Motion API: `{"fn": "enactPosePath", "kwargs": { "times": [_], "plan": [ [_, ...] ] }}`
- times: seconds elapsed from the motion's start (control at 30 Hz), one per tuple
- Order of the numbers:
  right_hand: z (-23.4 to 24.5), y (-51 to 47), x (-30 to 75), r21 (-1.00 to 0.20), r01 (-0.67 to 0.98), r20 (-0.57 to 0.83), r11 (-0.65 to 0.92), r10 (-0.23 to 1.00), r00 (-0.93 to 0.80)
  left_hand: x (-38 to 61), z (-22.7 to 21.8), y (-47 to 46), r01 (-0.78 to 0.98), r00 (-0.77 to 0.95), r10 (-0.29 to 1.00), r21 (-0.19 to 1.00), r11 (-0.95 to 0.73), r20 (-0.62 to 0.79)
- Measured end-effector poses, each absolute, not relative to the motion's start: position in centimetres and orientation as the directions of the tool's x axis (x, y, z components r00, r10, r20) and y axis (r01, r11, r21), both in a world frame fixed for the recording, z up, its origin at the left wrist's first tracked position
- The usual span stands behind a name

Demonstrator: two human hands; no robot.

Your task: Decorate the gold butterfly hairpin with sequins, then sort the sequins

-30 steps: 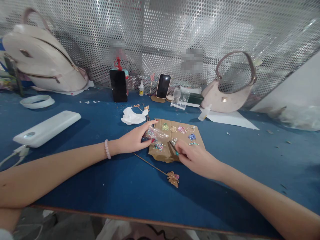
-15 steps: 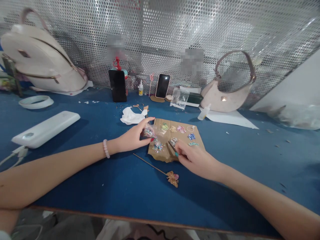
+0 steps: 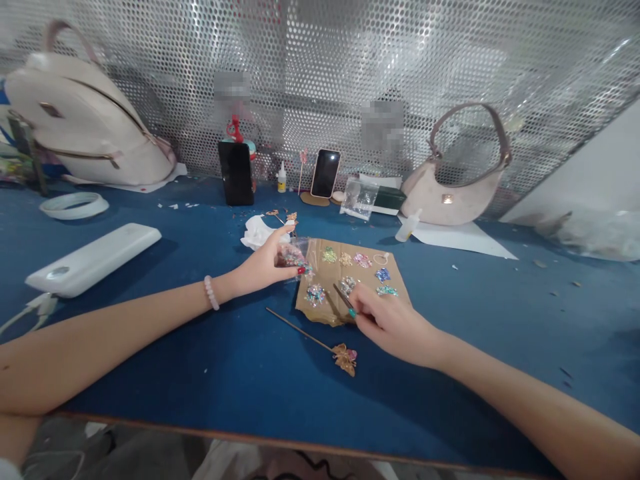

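Note:
A brown cardboard sheet (image 3: 373, 277) lies on the blue table, with several small piles of coloured sparkly beads on it. My left hand (image 3: 264, 265) is closed on a small clear plastic bag of beads (image 3: 295, 255), held just above the sheet's left corner. My right hand (image 3: 390, 321) pinches thin tweezers (image 3: 344, 301), their tip over the sheet near a bead pile. A gold hairpin with a butterfly ornament (image 3: 345, 357) lies on the table just in front of the sheet.
Crumpled white tissue (image 3: 261, 231), two propped phones (image 3: 236, 172) (image 3: 326, 173), a glue bottle (image 3: 409, 225), a clear bag (image 3: 359, 197) and a pink handbag (image 3: 457, 187) sit behind. A white backpack (image 3: 85, 123), tape roll (image 3: 74, 205) and white power bank (image 3: 94, 258) lie left.
My left hand has lifted the bead bag off the sheet and drawn it back to the left, leaving a small bead pile there. My right hand stayed almost still.

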State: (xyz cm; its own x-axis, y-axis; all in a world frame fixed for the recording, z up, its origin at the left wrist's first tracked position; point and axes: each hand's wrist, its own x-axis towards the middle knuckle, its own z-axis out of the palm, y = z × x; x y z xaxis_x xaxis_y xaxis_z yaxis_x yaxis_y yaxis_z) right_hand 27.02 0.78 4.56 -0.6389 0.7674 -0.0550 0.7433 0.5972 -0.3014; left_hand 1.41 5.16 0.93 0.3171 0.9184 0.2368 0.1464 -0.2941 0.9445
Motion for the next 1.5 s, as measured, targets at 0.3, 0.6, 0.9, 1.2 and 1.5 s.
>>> {"fn": "enactPosePath", "kwargs": {
  "times": [0.3, 0.6, 0.9, 1.2, 1.5],
  "plan": [
    [4.3, 0.8, 27.3, -0.351, 0.712, -0.028, 0.609, 0.753, -0.658, 1.3, 2.0, 5.7, -0.336, 0.244, 0.968, 0.932, 0.136, -0.054],
    [4.3, 0.8, 27.3, -0.356, 0.692, -0.012, 0.628, 0.738, -0.675, 1.0, 3.0, 5.4, -0.527, 0.295, 0.951, 0.813, 0.247, -0.097],
    [4.4, 0.7, 27.2, -0.359, 0.693, -0.033, 0.625, 0.734, -0.679, 0.3, 4.1, 7.0, -0.535, 0.119, 0.991, 0.845, 0.015, 0.058],
    [4.6, 0.7, 27.5, -0.36, 0.683, -0.033, 0.636, 0.722, -0.691, -0.5, 4.7, 17.2, -0.529, -0.239, 0.969, 0.827, -0.19, 0.07],
    [5.0, 0.7, 27.9, -0.335, 0.646, -0.026, 0.685, 0.679, -0.734, 5.6, 4.4, 24.0, -0.426, -0.098, 0.993, 0.899, -0.106, 0.071]
  ]
}}
